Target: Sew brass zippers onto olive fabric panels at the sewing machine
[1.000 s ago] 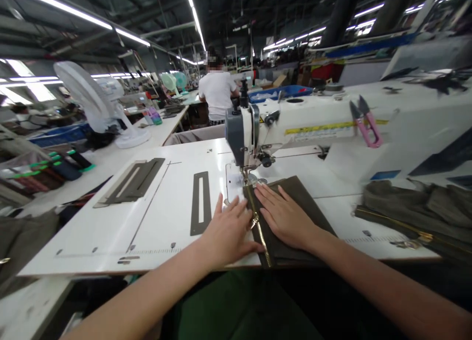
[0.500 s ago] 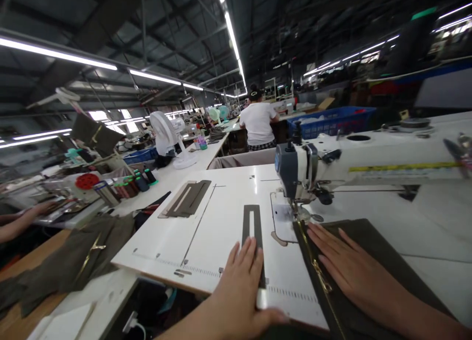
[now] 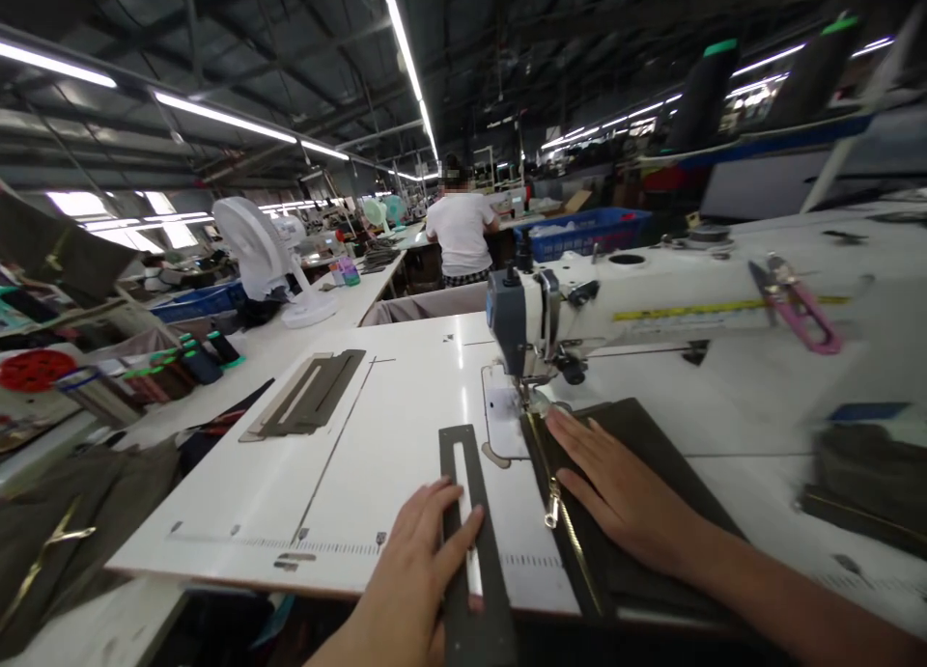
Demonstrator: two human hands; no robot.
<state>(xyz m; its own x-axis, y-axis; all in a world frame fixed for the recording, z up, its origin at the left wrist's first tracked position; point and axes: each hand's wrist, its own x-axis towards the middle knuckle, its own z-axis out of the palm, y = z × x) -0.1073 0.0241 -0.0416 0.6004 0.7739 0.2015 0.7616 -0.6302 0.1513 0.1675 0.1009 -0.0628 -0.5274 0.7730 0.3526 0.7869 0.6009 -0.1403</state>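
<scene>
My left hand (image 3: 427, 561) pinches a dark olive strip with a long slot (image 3: 458, 455) at the table's front edge. Its fingers lie on top, and a fingertip shows through the slot from below. Flat on a dark olive fabric panel (image 3: 637, 435) rests my right hand (image 3: 615, 484), fingers stretched toward the needle. A gold zipper (image 3: 575, 541) with a metal pull runs along the panel's left side. The panel's far end sits at the presser foot of the sewing machine (image 3: 525, 329).
Several slotted strips (image 3: 311, 397) are stacked on the white table (image 3: 362, 513). Pink-handled snips (image 3: 807, 315) lie on the machine arm. More zippered fabric (image 3: 869, 484) is at the right. A white fan (image 3: 253, 252), thread spools (image 3: 192, 358) and a seated person (image 3: 460, 233) are beyond.
My left hand has gone from lying flat on the slotted strip to gripping it, and the strip has moved toward me over the edge. The view has swung right. My right hand stays on the panel.
</scene>
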